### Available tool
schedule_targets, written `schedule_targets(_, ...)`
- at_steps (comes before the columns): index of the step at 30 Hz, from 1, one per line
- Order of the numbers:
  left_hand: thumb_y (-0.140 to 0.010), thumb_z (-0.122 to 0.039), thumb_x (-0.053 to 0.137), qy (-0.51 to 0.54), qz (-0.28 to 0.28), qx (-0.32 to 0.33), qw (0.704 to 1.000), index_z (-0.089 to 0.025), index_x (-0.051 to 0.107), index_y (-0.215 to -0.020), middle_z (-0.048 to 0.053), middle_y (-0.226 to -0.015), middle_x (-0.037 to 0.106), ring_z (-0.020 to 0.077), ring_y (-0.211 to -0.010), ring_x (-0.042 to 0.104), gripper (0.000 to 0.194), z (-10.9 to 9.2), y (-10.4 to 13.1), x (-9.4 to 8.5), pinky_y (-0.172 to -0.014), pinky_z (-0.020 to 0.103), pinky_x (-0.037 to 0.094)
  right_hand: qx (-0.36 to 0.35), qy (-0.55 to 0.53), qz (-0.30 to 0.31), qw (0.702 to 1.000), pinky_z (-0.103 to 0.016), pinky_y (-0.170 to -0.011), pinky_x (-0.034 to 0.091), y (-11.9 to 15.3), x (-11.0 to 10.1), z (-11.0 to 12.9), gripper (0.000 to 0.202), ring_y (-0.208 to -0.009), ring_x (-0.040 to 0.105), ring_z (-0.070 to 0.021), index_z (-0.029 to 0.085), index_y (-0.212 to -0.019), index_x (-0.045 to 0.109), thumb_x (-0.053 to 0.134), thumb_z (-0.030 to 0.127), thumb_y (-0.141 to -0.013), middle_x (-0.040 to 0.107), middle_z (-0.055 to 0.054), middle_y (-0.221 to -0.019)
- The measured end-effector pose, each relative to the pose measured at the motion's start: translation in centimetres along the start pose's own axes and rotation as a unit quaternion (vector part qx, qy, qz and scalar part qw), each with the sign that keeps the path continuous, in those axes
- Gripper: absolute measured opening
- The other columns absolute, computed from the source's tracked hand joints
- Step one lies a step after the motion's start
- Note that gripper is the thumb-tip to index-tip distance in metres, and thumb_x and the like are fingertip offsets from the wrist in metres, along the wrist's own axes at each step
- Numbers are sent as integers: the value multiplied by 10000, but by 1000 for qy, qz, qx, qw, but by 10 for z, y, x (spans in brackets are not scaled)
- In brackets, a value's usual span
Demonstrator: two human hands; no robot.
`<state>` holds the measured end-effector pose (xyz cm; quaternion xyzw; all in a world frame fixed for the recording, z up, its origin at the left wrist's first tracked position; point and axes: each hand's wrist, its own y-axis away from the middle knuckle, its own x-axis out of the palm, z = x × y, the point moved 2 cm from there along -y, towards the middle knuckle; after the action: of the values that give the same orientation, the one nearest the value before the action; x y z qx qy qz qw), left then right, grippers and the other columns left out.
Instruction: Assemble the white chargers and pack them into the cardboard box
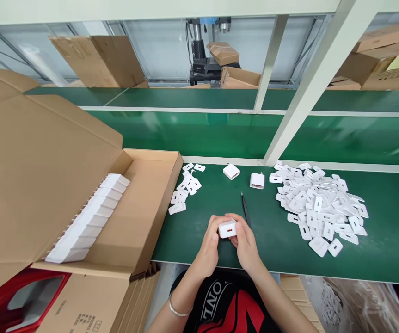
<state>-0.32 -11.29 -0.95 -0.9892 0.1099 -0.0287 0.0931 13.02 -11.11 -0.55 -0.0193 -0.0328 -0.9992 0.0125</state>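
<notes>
Between them, my left hand (209, 247) and my right hand (246, 245) grip a white charger (227, 229), its face with a red-orange USB port turned toward me. Fingers of both hands are closed around its sides, just above the green table. Black tweezers (245, 209) lie right behind my right hand. Farther back are a white charger housing (231, 171) with an open end and another white charger unit (257, 181) with its inside showing. A big heap of white slotted end plates (319, 203) lies to the right, and a smaller group of plates (185, 187) to the left.
At the left stands an open cardboard box (157, 203) with a row of white chargers (90, 219) along its left side. A slanting white post (319, 81) rises behind the table (213, 185). Beyond a green conveyor (185, 132) are cardboard boxes (97, 60) and a drill press (199, 51).
</notes>
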Motion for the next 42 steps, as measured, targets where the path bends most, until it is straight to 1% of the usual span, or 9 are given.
schedule_targets(4,-1056,-657,333,71,-27,-78,994,-238,639,-1224,81,-1182,584,197,-908,604,545,2,-10,-1,-869,359,522,14,-38,-47,998,-270,-515,439,-9,0,-5,553,-555,477,-131,230,-1335,583,476,667,-1014,547,24,-750)
schedule_targets(8,-985,-533,614,76,-68,-137,985,-227,628,-1099,32,-971,624,192,-864,609,327,4,-27,-7,-813,317,517,11,-46,-45,998,-301,-617,575,-16,2,-7,552,-712,607,-148,246,-1375,547,511,647,-998,626,-53,-1042)
schedule_targets(12,-985,-402,603,-100,-187,-24,977,-223,640,-1077,79,-1103,603,233,-1032,616,205,-10,-46,-29,-890,359,517,-16,15,-47,999,-336,-704,631,-9,2,-1,503,-834,642,-156,266,-1435,503,509,548,-1019,558,-115,-1311)
schedule_targets(16,-969,-307,597,-304,-330,81,890,-207,669,-1042,130,-1259,522,288,-1258,536,143,-31,-50,-55,-1049,438,458,-87,168,-106,976,-320,-668,606,6,-25,20,377,-847,626,-157,272,-1371,558,553,392,-1014,505,-120,-1334)
schedule_targets(19,-952,-348,629,-180,-332,14,926,-227,651,-1069,97,-1173,576,262,-1142,590,170,-31,-43,-61,-959,396,503,-130,338,-200,910,-382,-753,589,15,-71,34,308,-884,610,-199,240,-1282,633,523,304,-1001,544,-116,-1214)
schedule_targets(23,-922,-443,667,157,-144,-163,963,-233,633,-1040,49,-1030,640,223,-932,645,244,-18,-28,-33,-823,348,529,-143,605,-269,736,-517,-823,532,23,-134,37,341,-959,547,-328,149,-1173,743,500,303,-990,569,-172,-1068)
schedule_targets(26,-868,-494,732,155,-99,-194,964,-208,685,-986,41,-929,632,195,-831,600,313,-8,-21,-15,-746,297,484,-150,688,-245,666,-523,-792,515,28,-152,30,401,-869,509,-321,108,-1203,759,463,305,-1020,575,-191,-1027)
schedule_targets(32,-906,-470,721,100,-279,-90,951,-233,692,-981,24,-1009,641,167,-883,585,250,-7,-22,-33,-825,273,476,-186,666,-147,707,-482,-858,531,35,-135,22,324,-957,554,-313,185,-1215,710,460,317,-1058,615,-177,-1230)
schedule_targets(42,-860,-499,772,405,-143,-209,879,-144,762,-1010,106,-1100,720,263,-1119,671,385,-37,-20,-11,-1151,500,474,-190,608,-105,764,-348,-612,538,16,-148,13,342,-778,703,-231,211,-1174,620,348,410,-1117,678,-118,-1086)
